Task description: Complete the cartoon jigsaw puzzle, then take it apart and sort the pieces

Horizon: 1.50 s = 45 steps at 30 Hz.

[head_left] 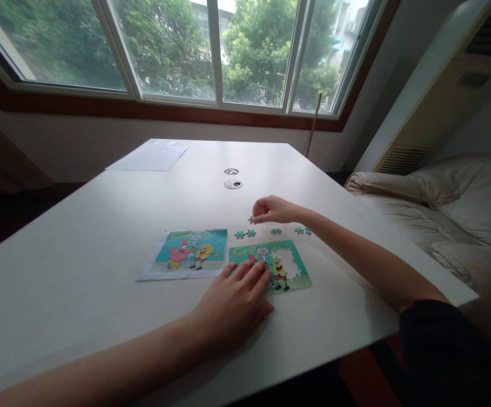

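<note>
My left hand (239, 294) lies flat with its fingers stretched over the lower left of a jigsaw puzzle (277, 271), hiding part of the pink figure. The puzzle has a gap with jagged edges on its right side, beside the yellow figure. Beyond the puzzle, my right hand (273, 209) pinches a small puzzle piece (251, 220) just above the table. Loose teal pieces lie in a row behind the puzzle: a pair (244, 234) on the left, some in the middle (276, 231) and more at the right (303, 230). A printed reference picture (192, 251) lies left of the puzzle.
The white table (80, 271) holds two round inset discs (233, 184) further back and sheets of paper (147, 157) at the far left corner. A pale sofa (419, 198) stands along the right side. Windows (169, 51) span the far wall.
</note>
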{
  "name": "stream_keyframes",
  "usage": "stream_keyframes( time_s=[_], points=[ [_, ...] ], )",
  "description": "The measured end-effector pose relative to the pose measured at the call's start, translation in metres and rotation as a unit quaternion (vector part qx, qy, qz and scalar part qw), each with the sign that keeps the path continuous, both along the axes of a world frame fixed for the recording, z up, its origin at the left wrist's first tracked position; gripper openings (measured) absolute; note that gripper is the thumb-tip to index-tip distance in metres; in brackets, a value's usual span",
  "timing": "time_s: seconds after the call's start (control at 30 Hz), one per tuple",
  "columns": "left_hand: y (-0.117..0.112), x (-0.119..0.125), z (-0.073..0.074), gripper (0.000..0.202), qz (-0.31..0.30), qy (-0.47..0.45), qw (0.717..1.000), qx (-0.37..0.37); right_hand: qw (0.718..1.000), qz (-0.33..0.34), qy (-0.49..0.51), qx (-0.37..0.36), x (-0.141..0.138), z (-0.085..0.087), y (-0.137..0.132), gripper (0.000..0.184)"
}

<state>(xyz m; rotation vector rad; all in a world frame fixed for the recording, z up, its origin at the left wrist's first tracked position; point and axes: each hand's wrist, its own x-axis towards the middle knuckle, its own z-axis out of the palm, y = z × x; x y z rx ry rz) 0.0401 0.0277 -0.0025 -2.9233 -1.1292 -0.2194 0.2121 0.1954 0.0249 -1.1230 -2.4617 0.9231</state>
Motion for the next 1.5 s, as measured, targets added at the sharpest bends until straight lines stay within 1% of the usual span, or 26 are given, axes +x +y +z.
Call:
stream_keyframes(
  time_s=[0.07,0.13,0.2,0.33,0.47,0.57,0.77,0.83,0.97,1.07,1.13,1.37,1.5],
  points=[
    [0.000,0.001,0.001,0.043,0.000,0.000,1.000,-0.002,0.998,0.017,0.015,-0.060,0.017,0.004,-0.016,0.022],
    [0.000,0.001,0.001,0.043,0.001,-0.001,1.000,-0.001,0.991,0.052,0.018,-0.122,0.034,0.006,-0.032,0.022],
    [0.001,0.003,0.002,0.042,0.002,-0.004,1.000,-0.002,0.984,0.068,0.015,-0.163,0.047,0.006,-0.049,0.023],
    [0.002,0.007,0.003,0.039,0.003,0.002,1.000,-0.007,0.982,0.046,0.017,-0.181,0.060,0.004,-0.074,0.023],
    [0.005,0.010,0.003,0.044,0.005,0.009,1.000,-0.002,0.983,0.012,0.020,-0.181,0.060,0.000,-0.083,0.027],
    [0.006,0.011,0.001,0.045,0.004,0.010,1.000,0.001,0.984,-0.005,0.027,-0.177,0.057,-0.002,-0.083,0.028],
    [0.006,0.010,0.000,0.045,0.004,0.006,1.000,0.003,0.988,0.003,0.011,-0.154,0.055,-0.005,-0.083,0.022],
    [0.005,0.010,0.000,0.045,0.005,0.006,1.000,0.004,0.992,0.004,-0.002,-0.129,0.055,-0.006,-0.084,0.020],
    [0.005,0.010,-0.002,0.045,0.010,0.003,1.000,0.008,0.998,-0.008,-0.032,-0.050,0.052,-0.007,-0.089,0.014],
    [0.005,0.010,-0.002,0.045,0.009,0.000,1.000,0.009,0.998,-0.022,-0.062,-0.002,0.050,-0.006,-0.094,0.012],
    [0.005,0.010,-0.002,0.045,0.009,0.002,1.000,0.008,0.996,-0.031,-0.078,0.017,0.048,-0.005,-0.097,0.011],
    [0.006,0.010,-0.003,0.045,0.009,0.006,1.000,0.008,0.995,-0.033,-0.085,0.043,0.047,-0.006,-0.100,0.007],
    [0.006,0.009,-0.004,0.045,0.008,0.002,1.000,0.012,0.998,-0.012,-0.064,0.025,0.049,-0.004,-0.098,0.010]
  ],
)
